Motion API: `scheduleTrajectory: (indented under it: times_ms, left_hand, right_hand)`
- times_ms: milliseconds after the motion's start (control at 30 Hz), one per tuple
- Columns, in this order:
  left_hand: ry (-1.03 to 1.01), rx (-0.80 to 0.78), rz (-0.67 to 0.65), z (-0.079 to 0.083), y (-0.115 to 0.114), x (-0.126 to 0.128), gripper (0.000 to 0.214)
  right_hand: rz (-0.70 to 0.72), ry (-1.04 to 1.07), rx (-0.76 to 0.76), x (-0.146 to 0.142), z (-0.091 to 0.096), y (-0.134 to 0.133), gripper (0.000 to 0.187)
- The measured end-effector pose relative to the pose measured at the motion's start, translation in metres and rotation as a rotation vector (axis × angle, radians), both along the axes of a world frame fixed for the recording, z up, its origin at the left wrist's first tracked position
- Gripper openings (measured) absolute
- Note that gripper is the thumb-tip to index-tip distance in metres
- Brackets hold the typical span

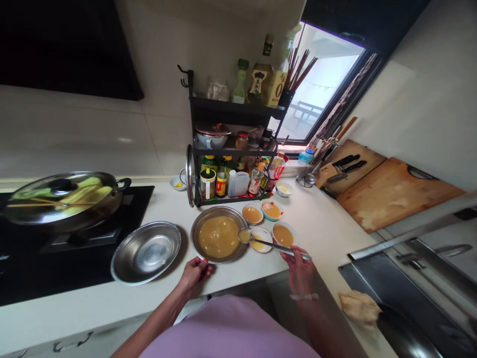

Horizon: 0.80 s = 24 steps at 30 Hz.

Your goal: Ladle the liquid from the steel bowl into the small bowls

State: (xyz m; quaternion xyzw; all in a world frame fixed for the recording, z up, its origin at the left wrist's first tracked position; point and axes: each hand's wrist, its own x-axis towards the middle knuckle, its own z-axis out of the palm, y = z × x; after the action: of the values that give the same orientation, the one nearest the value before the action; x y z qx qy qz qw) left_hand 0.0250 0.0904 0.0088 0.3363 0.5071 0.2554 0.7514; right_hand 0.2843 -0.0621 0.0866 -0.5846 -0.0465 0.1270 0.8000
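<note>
My right hand [300,271] is closed around the handle of a metal ladle [270,242]. The ladle's bowl, with yellowish-brown liquid in it, hangs between the right rim of a round metal basin [194,244] and a small bowl [265,232] that has a little liquid in it. At the basin's near left rim, my left hand [196,272] grips the edge. Brown soup with pale bits lies in the basin. Beside it stand more small bowls of similar liquid: one bowl [252,215] behind, a green-rimmed bowl [272,211], and a white bowl [294,229] near my right hand.
An empty metal basin [128,266] stands left, beside the stove with a lidded pan [61,204]. Behind is a black rack [231,152] of bottles and jars. Wooden cutting boards [400,194] and knives lean at the right, above the sink [387,271].
</note>
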Motion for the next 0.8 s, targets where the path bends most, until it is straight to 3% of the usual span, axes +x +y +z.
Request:
scheduleTrajectory:
  times_ms: [133,233,400,600,800]
  left_hand:
    - [0.004,-0.005,0.006,-0.001,0.001,0.001,0.03]
    - [-0.009,0.0,0.004,-0.002,0.001,0.0,0.031]
    - [-0.005,0.012,-0.003,-0.002,0.001,-0.001,0.031]
    - [-0.004,0.014,-0.016,0.0,0.001,0.0,0.03]
    - [0.0,0.014,-0.01,0.002,0.0,0.0,0.031]
  right_hand:
    - [-0.067,-0.114,-0.064,0.015,0.007,-0.017,0.038]
    - [-0.088,-0.238,-0.203,0.019,0.005,-0.029,0.041]
    - [0.063,-0.577,-0.454,0.009,0.002,-0.045,0.037]
    - [0.238,-0.897,-0.355,-0.011,0.009,-0.04,0.025]
    - [0.371,-0.801,-0.238,-0.04,-0.009,0.0,0.026]
